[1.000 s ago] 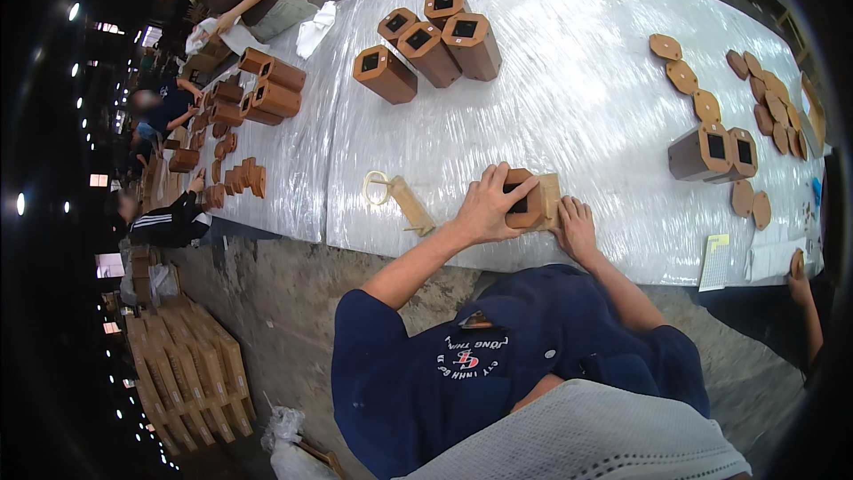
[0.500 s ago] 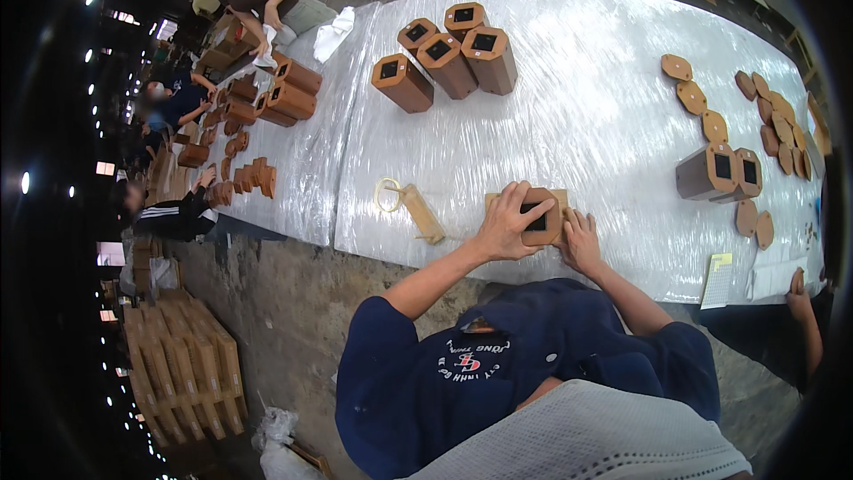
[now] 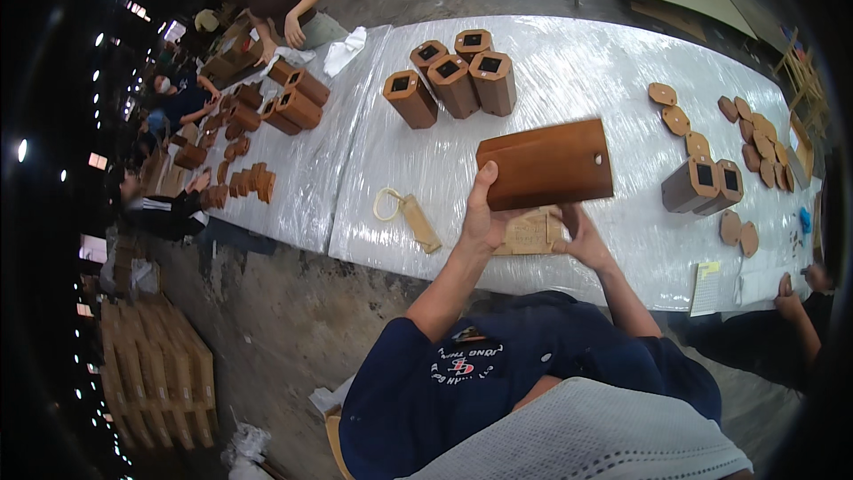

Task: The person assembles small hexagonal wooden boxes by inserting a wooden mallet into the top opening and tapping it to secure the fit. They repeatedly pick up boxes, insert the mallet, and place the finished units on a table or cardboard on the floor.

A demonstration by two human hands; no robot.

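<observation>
A brown wooden box [image 3: 546, 164], long and eight-sided with a small hole near one end, lies on its side in the air above the table. My left hand [image 3: 485, 213] is closed on its left end, thumb on the near face and the other fingers mostly hidden underneath. Below the box's right half, my right hand [image 3: 586, 238] has thumb and fingers apart; whether the fingertips touch the box cannot be told. Under the box, beside my right thumb, a light wooden block [image 3: 531, 236] rests on the table. Left of my hands lies a second pale wooden piece [image 3: 418, 224] with a ring.
Several upright brown boxes [image 3: 453, 84] stand at the back. Two more boxes [image 3: 691, 185] and several eight-sided lids [image 3: 766, 138] are on the right, near a printed sheet [image 3: 705, 288]. A co-worker's hand [image 3: 786, 298] is at the right edge; others work along the left table.
The box has been lifted off the light block and tipped from upright onto its side. My left hand rose with it; the right hand stayed low by the block.
</observation>
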